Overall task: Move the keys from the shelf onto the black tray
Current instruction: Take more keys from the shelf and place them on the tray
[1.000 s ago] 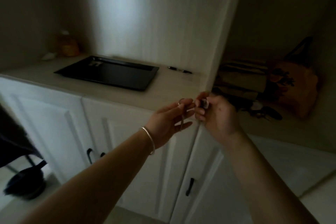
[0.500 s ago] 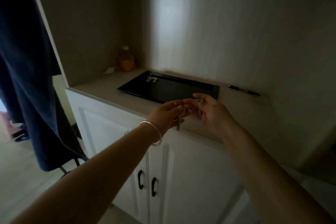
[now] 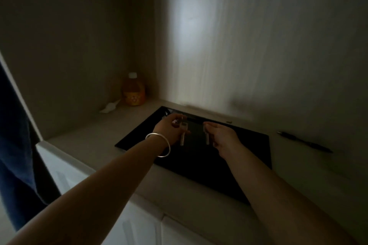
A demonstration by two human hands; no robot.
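Over the black tray (image 3: 253,157) on the bench (image 3: 95,135), both hands hang with keys pinched by their heads — the left hand (image 3: 169,129) closed on one key (image 3: 182,135), the right hand (image 3: 223,137) closed on another key (image 3: 207,138), blades dangling clear of the tray. More keys seem to lie at the tray's far corner, though it is dim. Light, stiff, slick metal — best gripped at the broad head and set down low, since they could skid on the smooth tray.

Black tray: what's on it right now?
The black tray shows mostly bare. A small metallic item lies at its far corner, partly hidden by the left hand; both hands hide some surface.
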